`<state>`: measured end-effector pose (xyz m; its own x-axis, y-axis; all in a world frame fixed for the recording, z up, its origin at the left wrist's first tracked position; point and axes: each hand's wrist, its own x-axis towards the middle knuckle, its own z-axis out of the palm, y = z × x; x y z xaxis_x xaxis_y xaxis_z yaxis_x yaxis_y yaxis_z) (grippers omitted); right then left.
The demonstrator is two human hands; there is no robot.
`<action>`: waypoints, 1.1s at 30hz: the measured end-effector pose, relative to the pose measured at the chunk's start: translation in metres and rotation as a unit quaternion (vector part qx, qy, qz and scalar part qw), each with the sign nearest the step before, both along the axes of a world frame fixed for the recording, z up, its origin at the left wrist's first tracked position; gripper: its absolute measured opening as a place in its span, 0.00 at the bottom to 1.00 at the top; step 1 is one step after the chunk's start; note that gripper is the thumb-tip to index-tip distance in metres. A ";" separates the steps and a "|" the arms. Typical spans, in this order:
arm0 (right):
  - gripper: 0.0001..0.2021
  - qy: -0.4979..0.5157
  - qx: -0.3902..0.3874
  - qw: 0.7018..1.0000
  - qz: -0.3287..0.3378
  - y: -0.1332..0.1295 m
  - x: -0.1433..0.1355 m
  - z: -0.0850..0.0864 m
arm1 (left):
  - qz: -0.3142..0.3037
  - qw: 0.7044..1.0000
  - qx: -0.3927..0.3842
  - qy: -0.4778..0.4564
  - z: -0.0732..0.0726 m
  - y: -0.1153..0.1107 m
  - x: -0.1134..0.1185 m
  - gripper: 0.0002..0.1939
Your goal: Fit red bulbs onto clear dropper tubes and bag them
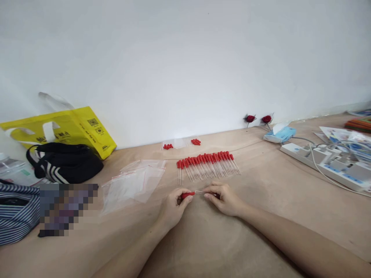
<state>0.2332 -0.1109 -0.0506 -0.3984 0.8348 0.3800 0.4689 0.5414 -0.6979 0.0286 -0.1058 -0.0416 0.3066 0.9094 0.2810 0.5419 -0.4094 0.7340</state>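
Observation:
My left hand pinches a red rubber bulb between thumb and fingers. From the bulb a thin clear glass tube reaches right to my right hand, whose thumb and fingertips are closed on its other end. Just beyond both hands lies a row of several glass droppers with red bulbs, side by side, bulbs toward the wall. Two small piles of loose red bulbs, one on the left and one on the right, rest on clear plastic near the wall.
Clear zip bags lie left of the droppers. A yellow bag, a black pouch and striped cloth are farther left. On the right are a tissue pack, a power strip with cables, and two red flowers.

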 end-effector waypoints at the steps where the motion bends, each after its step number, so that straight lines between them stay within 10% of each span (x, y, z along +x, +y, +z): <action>1: 0.11 0.001 0.001 1.000 0.002 0.000 0.000 0.000 | -0.002 1.000 -0.005 -0.006 0.000 0.000 0.000 0.07; 14: 0.10 0.024 -0.044 0.999 -0.004 -0.009 -0.013 0.003 | 0.020 0.998 -0.037 -0.048 0.000 0.000 0.008 0.11; 33: 0.12 -0.134 0.201 0.970 0.035 -0.007 -0.006 0.000 | -0.025 0.997 0.060 0.040 0.002 -0.012 0.006 0.06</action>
<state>0.2273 -0.1174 -0.0506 -0.5791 0.6072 0.5440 0.5561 0.7821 -0.2810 0.0349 -0.1179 -0.0398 0.3758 0.8542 0.3592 0.5733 -0.5189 0.6341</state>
